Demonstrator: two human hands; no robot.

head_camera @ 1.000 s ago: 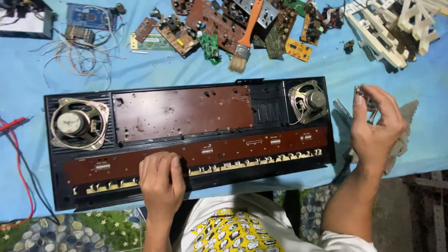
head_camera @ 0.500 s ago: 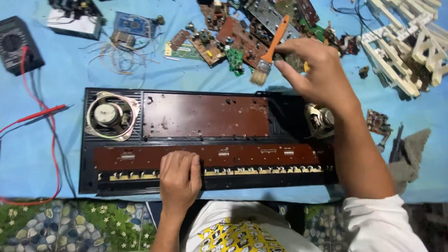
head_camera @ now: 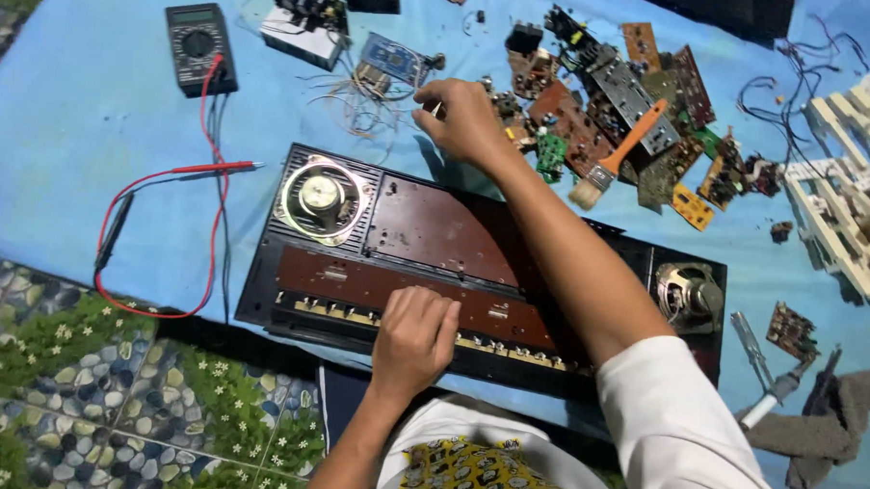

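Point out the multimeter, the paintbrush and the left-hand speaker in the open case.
multimeter [head_camera: 200, 47], head view, on its round dial.
paintbrush [head_camera: 619, 155], head view, on the orange handle near the ferrule.
left-hand speaker [head_camera: 322, 196], head view, on the centre of the cone.

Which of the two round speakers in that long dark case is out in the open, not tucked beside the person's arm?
The left speaker, ringed in pale metal at the case's far-left end. The other speaker sits at the right end, just past the right arm's sleeve.
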